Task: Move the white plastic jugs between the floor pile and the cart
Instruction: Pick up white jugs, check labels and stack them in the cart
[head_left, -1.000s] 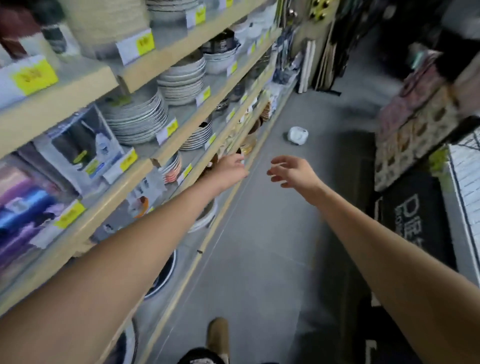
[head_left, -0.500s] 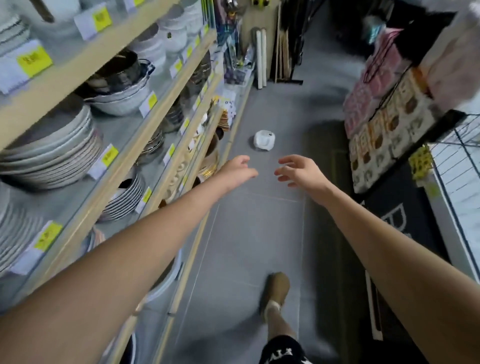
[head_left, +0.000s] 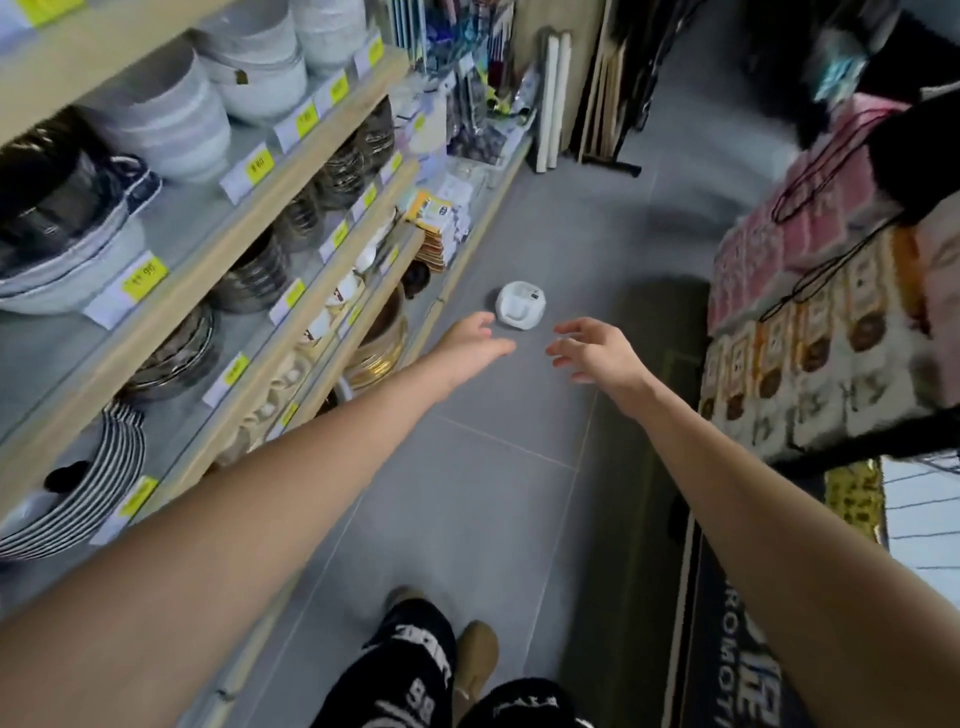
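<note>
Straight ahead, the jug (head_left: 521, 312) reads as smooth white plastic with a faint shine. The floor (head_left: 467, 519) under it is grey tile, matt. On my left, the shelves (head_left: 200, 239) are edged in pale wood and carry paper price labels (head_left: 145, 278) in yellow and white. The white bowls (head_left: 260, 78) look glazed and glossy, and the dark bowls (head_left: 254, 273) below throw a metallic sheen. To the right, the mats (head_left: 831, 358) look thick and fuzzy. My trousers (head_left: 410, 670) are black cloth, my shoe (head_left: 478, 649) tan and matt.

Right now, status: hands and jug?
Left hand open, empty. Right hand open, empty. White jug on floor just ahead, not held. Nothing between hands and jug.
</note>
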